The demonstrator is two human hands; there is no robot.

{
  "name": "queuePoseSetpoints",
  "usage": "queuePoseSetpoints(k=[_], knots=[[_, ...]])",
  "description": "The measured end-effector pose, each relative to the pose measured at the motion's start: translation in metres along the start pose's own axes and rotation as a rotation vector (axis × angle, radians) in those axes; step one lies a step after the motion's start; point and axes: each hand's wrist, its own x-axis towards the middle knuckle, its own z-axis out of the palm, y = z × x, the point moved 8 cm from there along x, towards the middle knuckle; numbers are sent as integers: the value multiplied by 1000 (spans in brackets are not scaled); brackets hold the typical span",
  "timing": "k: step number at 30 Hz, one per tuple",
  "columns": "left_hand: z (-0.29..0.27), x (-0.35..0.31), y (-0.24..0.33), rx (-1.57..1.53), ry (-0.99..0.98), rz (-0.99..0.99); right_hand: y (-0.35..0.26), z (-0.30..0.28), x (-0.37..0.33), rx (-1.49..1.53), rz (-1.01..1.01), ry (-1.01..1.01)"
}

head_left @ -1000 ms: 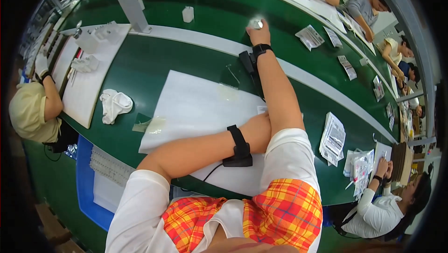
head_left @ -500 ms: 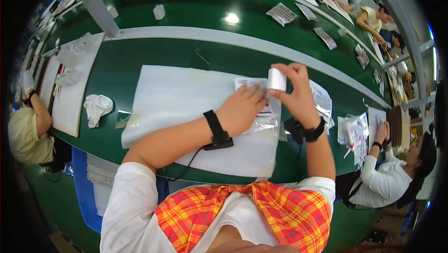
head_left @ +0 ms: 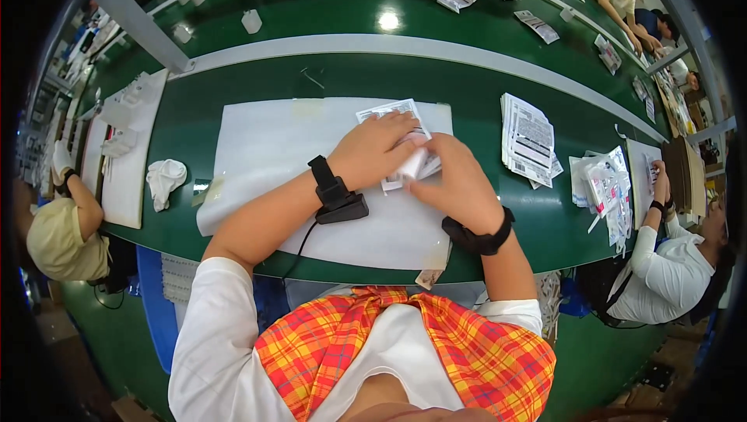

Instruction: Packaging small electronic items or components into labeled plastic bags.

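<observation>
White cylinder point(head_left: 414, 163) has moved to printed pouch point(head_left: 406, 109) under unclenched left hand point(head_left: 370, 151), cylinder gripped by right hand point(head_left: 462, 179)

Wht cyl. point(head_left: 414, 165) now aslant, R hand point(head_left: 461, 179) nearer L hand point(head_left: 372, 149)

The scene is bright and evenly lit, seemingly from above. A white glare spot point(head_left: 388, 20) shines on the far green surface point(head_left: 327, 13); the mat point(head_left: 268, 142) looks pale, with soft, faint shadows. The floor point(head_left: 599, 352) is dimmer. The white piece point(head_left: 414, 163) at the right hand point(head_left: 459, 181) is blurred. The rail point(head_left: 389, 44) bows with fisheye distortion, and detail softens toward the black rim.
</observation>
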Motion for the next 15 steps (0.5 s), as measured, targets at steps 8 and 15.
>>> queuePoseSetpoints(k=[8, 15], knots=[[5, -8, 19, 647, 69, 157, 22, 1, 15, 138, 130, 74], [-33, -1, 36, -423, 85, 411, 55, -9, 8, 866, 228, 132]])
